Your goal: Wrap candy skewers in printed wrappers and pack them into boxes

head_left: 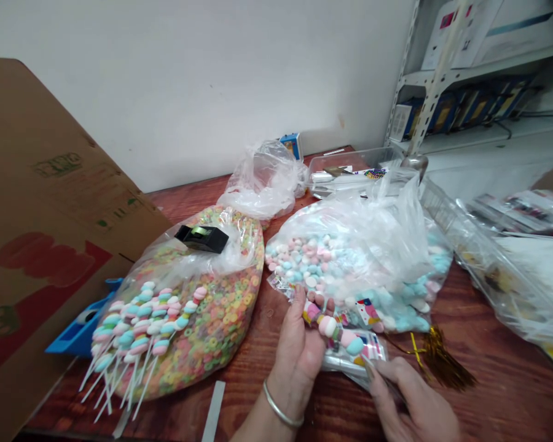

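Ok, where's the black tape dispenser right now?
In the head view, the black tape dispenser lies on top of the clear bag of colourful cereal rings, just left of the bag of pastel candies.

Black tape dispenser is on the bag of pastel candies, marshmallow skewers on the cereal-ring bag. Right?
Not quite: the black tape dispenser sits on the bag of cereal rings, not on the bag of pastel candies, as the head view shows. The marshmallow skewers are on the cereal-ring bag, as you said.
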The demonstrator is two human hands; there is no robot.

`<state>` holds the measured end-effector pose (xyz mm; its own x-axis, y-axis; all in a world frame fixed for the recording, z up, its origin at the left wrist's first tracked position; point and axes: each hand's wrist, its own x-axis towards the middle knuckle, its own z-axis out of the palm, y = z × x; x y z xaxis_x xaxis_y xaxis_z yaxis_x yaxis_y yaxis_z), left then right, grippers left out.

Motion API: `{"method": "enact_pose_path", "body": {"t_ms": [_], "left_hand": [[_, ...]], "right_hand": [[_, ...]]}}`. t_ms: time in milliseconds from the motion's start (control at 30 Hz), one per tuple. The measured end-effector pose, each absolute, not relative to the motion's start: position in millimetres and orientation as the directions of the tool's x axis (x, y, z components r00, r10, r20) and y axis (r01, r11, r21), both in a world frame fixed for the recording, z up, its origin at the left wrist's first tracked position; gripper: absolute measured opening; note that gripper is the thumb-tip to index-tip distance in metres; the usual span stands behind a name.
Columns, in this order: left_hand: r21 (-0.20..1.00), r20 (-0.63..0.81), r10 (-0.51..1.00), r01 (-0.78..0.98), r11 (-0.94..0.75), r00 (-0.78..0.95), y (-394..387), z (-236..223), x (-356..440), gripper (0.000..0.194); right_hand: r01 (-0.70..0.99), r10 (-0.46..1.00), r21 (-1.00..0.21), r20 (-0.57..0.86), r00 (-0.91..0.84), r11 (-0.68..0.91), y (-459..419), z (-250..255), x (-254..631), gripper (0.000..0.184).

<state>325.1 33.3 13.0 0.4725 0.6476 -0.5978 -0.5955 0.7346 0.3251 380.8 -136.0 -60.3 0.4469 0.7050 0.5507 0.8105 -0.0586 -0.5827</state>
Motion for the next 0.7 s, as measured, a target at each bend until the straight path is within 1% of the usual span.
{"method": "enact_pose_path", "body": {"t_ms": [33, 100, 200, 367, 433, 467, 500, 533, 567, 600, 633, 667, 700], "left_hand": [[0.31, -0.596, 0.644, -0.601, 0.736, 0.48, 34, 13, 325, 0.01], [0.287, -0.596, 0.644, -0.622, 0.729, 0.479, 34, 14, 326, 0.016], [0.296, -0.595, 0.654, -0.629, 0.719, 0.467, 31, 15, 328, 0.021], [0.375, -0.55, 0.679, -0.583, 0.721, 0.486, 17, 14, 333, 0.019], [0.384, -0.538, 0.677, -0.57, 0.727, 0.501, 13, 14, 334, 0.019], [0.381, -0.541, 0.673, -0.567, 0.731, 0.505, 12, 14, 335, 0.019], [0.375, -0.549, 0.67, -0.569, 0.732, 0.5, 12, 14, 335, 0.019], [0.369, -0.559, 0.665, -0.569, 0.735, 0.495, 11, 15, 336, 0.019], [0.369, -0.563, 0.663, -0.568, 0.736, 0.493, 11, 15, 336, 0.02], [0.375, -0.56, 0.663, -0.563, 0.737, 0.497, 11, 16, 336, 0.02], [0.385, -0.552, 0.668, -0.557, 0.736, 0.5, 11, 16, 337, 0.02], [0.399, -0.543, 0.673, -0.551, 0.733, 0.502, 10, 16, 337, 0.02], [0.417, -0.535, 0.681, -0.545, 0.727, 0.499, 10, 15, 336, 0.02]], "right_hand": [[0.76, 0.697, -0.645, 0.511, 0.502, -0.074, -136, -59, 379, 0.009], [0.692, 0.692, -0.716, 0.454, 0.561, -0.092, -136, -54, 377, 0.008], [0.631, 0.718, -0.768, 0.378, 0.584, -0.108, -136, -49, 376, 0.01], [0.539, 0.749, -0.831, 0.27, 0.605, -0.136, -137, -46, 380, 0.015], [0.447, 0.75, -0.883, 0.197, 0.631, -0.144, -136, -47, 381, 0.019], [0.35, 0.76, -0.925, 0.118, 0.639, -0.15, -135, -48, 380, 0.023], [0.204, 0.773, -0.966, 0.006, 0.634, -0.16, -133, -49, 379, 0.029], [0.012, 0.792, -0.984, -0.135, 0.595, -0.177, -131, -50, 378, 0.036], [-0.194, 0.809, -0.96, -0.274, 0.52, -0.201, -128, -51, 376, 0.041], [-0.37, 0.82, -0.902, -0.378, 0.429, -0.223, -126, -51, 375, 0.044], [-0.483, 0.826, -0.844, -0.433, 0.361, -0.232, -124, -51, 374, 0.045], [-0.516, 0.828, -0.827, -0.44, 0.347, -0.222, -123, -51, 374, 0.044], [-0.464, 0.835, -0.864, -0.396, 0.383, -0.198, -123, -50, 375, 0.04]]}}
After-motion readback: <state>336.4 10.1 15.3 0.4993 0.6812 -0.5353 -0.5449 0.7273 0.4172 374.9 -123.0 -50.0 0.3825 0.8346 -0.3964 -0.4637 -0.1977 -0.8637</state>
